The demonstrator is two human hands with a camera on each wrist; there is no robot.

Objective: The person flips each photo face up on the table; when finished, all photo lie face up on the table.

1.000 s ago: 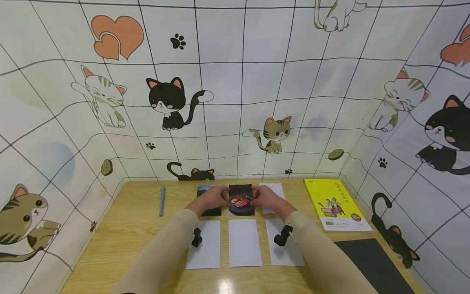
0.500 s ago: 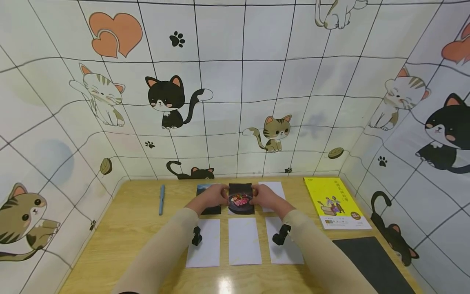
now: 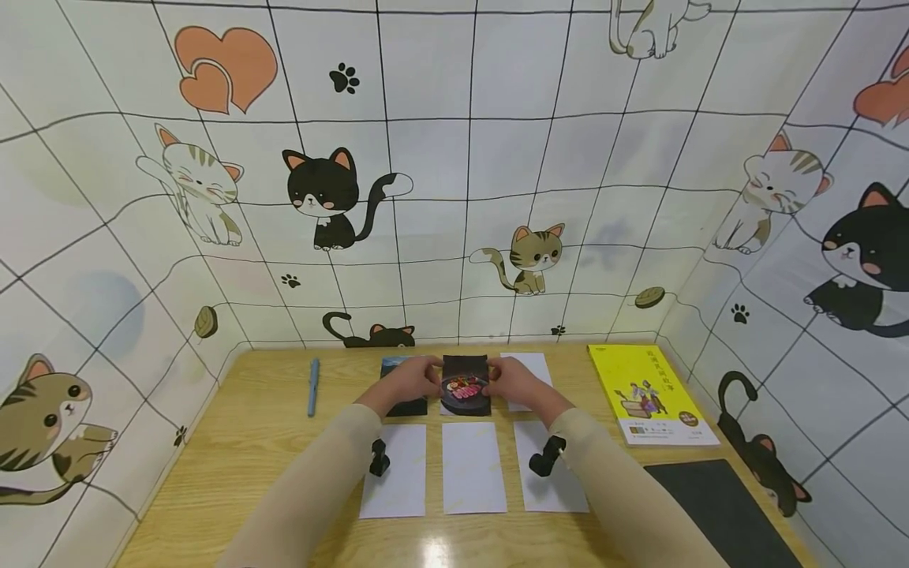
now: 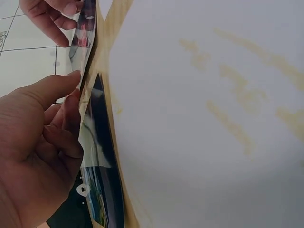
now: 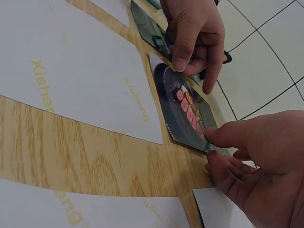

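Observation:
A dark photo print of sliced meat on a black plate [image 3: 465, 393] lies near the back of the table, over a white sheet whose edge shows under it. My left hand [image 3: 412, 380] pinches its left edge. At its right edge my right hand [image 3: 517, 380] pinches it between thumb and fingers, as the right wrist view shows. Partly beneath my left hand is a blue and dark landscape photo print [image 3: 410, 409], which the left wrist view shows below the fingers. A white card [image 3: 531, 364] lies partly behind my right hand.
In front lie a left white card [image 3: 394, 493], a middle one [image 3: 473, 469] and a right one [image 3: 557, 493]. A blue pen [image 3: 313, 388] is at the left. To the right are a yellow book [image 3: 642, 379] and a black mat [image 3: 717, 505]. A cat-print curtain [image 3: 426, 173] surrounds the table [image 3: 234, 442].

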